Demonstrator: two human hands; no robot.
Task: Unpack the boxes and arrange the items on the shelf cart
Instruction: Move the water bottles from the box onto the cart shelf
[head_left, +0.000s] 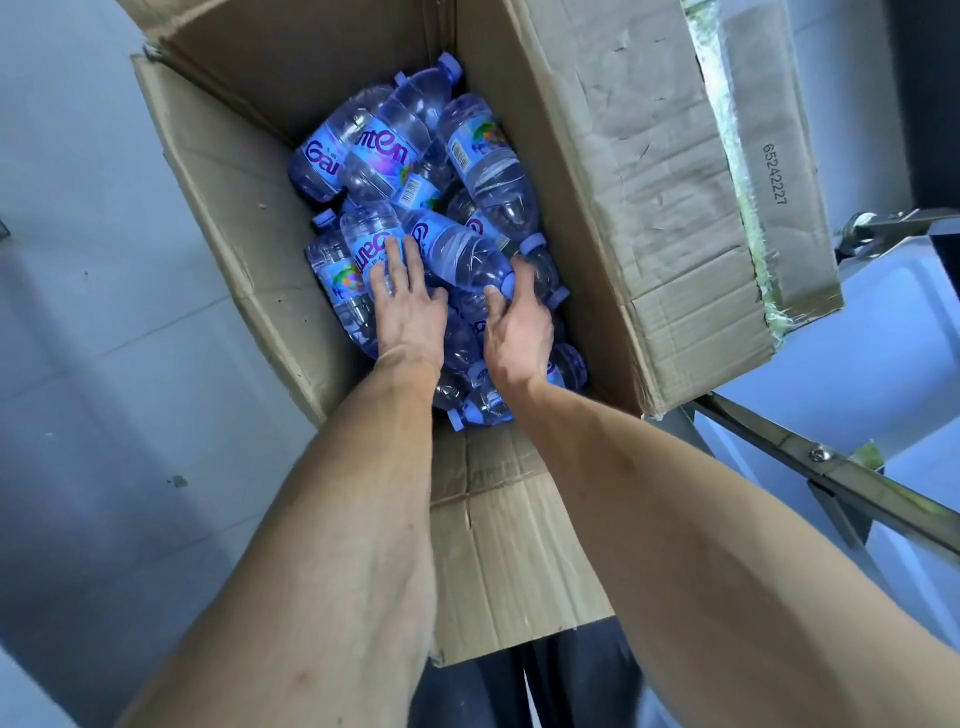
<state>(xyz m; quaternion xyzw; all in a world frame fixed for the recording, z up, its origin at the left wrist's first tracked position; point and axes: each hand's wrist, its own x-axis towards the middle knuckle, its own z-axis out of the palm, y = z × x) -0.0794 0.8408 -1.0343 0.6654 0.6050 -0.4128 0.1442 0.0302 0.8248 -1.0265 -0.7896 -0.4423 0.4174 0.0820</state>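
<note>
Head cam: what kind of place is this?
Probably a stockroom or shop back room. An open cardboard box of loose water bottles stands on a pale tiled floor beside a metal cart frame; both hands reach in.

Open-topped cardboard box (223, 218) gives access from above; its walls hem in loosely piled bottles (395, 156).

Cardboard box (597, 171), flaps open, on tiled floor (78, 364) | water bottles (384, 156) heaped inside, lying crosswise | left hand (410, 312) and right hand (514, 327) in box on the heap's near part | metal cart frame (831, 467) right of box
</note>
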